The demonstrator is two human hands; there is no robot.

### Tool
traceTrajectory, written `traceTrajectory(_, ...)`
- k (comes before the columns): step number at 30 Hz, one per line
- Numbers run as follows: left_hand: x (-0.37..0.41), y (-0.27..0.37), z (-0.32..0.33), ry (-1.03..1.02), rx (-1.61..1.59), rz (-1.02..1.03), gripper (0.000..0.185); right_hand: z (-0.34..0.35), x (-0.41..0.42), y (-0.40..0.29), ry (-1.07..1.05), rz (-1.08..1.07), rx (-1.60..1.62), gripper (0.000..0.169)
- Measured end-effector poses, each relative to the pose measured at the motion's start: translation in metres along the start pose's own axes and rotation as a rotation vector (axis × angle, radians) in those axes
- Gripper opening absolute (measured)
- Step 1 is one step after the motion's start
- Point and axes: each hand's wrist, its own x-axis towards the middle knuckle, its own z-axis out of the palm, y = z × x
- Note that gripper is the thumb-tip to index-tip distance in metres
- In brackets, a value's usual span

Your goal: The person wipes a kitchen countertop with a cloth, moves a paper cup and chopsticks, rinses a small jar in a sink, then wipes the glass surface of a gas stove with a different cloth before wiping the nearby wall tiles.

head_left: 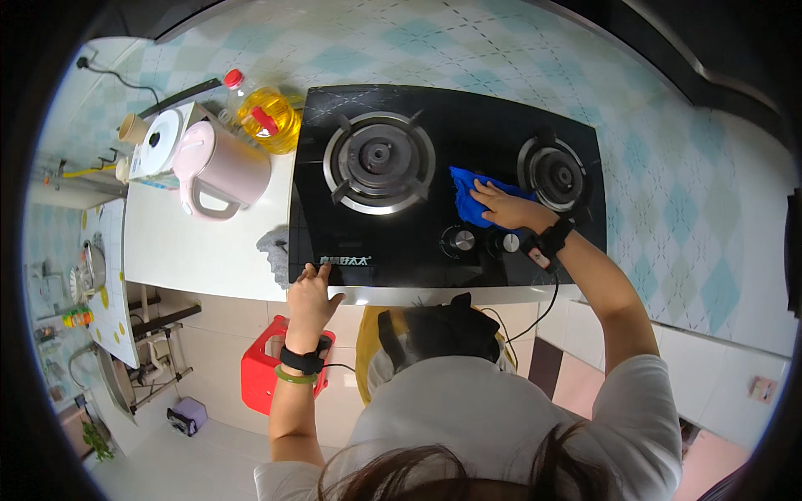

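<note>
A blue cloth lies on the black glass gas cooktop, between the large left burner and the smaller right burner. My right hand holds it pressed down under the palm and fingers, which hide part of it. Just below that hand are two round control knobs, the left knob and the right knob. At the cooktop's front left edge rests my left hand, fingertips on the glass and nothing held. Beside it a grey cloth lies crumpled on the counter.
Left of the cooktop stand a pink electric kettle, an oil bottle with a red cap, and a box with a white lid on it. A red plastic stool is on the floor. Tiled wall borders the right side.
</note>
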Motion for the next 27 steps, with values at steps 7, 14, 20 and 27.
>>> traceTrajectory(7, -0.002, -0.010, 0.004, 0.022, -0.105, 0.040, 0.067, -0.055, 0.077, 0.005, 0.082, -0.091, -0.076, 0.069)
traceTrajectory(14, -0.005, -0.015, -0.005, 0.103, -0.125, 0.094, 0.065, -0.114, 0.130, -0.013, 0.216, 0.167, -0.130, 0.081)
traceTrajectory(20, 0.000, -0.018, -0.005, 0.009, -0.093, 0.090, 0.063, -0.087, 0.105, -0.011, 0.195, 0.037, -0.130, 0.077)
traceTrajectory(27, 0.005, -0.021, 0.004, 0.086, -0.034, 0.156, 0.059, -0.004, 0.025, 0.000, 0.552, 0.251, -0.310, 0.048)
